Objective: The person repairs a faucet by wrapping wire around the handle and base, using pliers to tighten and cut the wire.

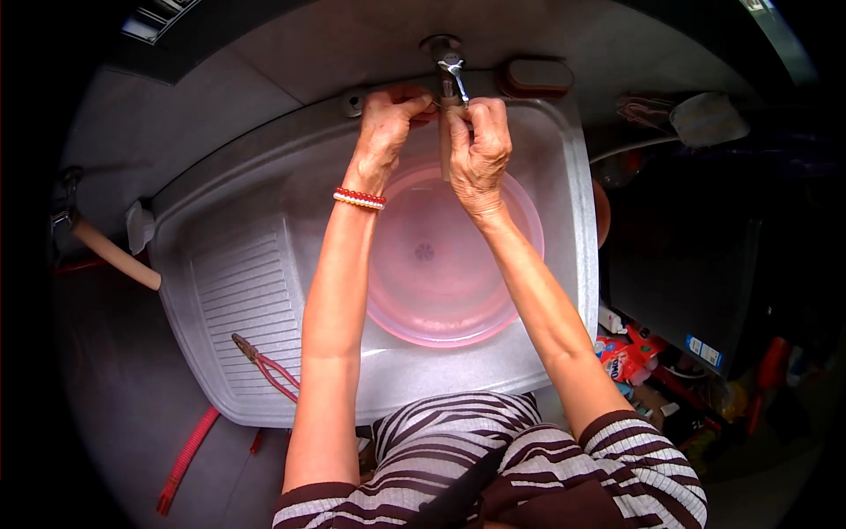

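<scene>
Both my hands are raised to the metal faucet (449, 66) at the far side of the grey sink. A short tan hose (445, 159) hangs from its spout. My left hand (385, 128), with a red and white bead bracelet at its wrist, pinches thumb against fingers just left of the hose top; a thin strand seems to show at its fingertips. My right hand (480, 145) is closed against the hose's right side, thumb bent toward the hose; what it pinches is hidden. Below stands a translucent pink basin (423, 304).
Red-handled pliers (269, 366) lie on the ribbed left part of the sink (564, 264). A brown soap box (535, 78) sits right of the faucet. Another tap with a tan hose (119, 256) is at left. Packages (621, 357) and other clutter fill the floor at right.
</scene>
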A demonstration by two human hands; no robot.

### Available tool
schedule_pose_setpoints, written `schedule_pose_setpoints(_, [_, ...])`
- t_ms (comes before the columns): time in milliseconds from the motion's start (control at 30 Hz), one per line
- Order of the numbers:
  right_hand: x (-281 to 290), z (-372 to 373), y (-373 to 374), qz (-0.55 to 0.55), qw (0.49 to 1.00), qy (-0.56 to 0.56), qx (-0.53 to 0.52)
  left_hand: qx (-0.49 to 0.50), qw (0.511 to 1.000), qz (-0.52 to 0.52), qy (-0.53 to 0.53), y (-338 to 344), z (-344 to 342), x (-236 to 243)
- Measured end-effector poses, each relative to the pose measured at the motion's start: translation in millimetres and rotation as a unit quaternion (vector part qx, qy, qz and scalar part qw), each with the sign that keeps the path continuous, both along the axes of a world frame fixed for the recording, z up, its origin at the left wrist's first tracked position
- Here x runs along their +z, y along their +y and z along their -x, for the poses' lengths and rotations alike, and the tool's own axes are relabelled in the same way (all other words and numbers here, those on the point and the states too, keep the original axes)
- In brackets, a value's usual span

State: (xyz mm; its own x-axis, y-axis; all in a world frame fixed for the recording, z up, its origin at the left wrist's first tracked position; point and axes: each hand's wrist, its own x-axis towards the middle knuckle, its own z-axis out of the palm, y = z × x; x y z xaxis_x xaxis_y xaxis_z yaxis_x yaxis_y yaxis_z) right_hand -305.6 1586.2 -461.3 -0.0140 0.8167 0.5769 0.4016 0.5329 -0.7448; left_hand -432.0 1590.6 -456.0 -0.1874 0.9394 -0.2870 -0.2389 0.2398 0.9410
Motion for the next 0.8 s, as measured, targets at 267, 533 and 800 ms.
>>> schedule_pose_setpoints(267, [-5.1,1.2,-9.8,-0.002,1.0,-0.002,-0.006,-0.027,0.999,0.019,0.017,7.1,4.7,9.7])
schedule_pose_setpoints(533, [-7.7,18.7,-31.8,0.02,0.995,-0.081,-0.046,0.008,0.989,-0.006,0.147,15.1,-3.1,16.7])
schedule_pose_setpoints(800, [-8.7,17.2,-35.9,0.014,0.984,-0.174,-0.031,0.072,0.934,-0.054,0.347,8.2,-16.6,27.2])
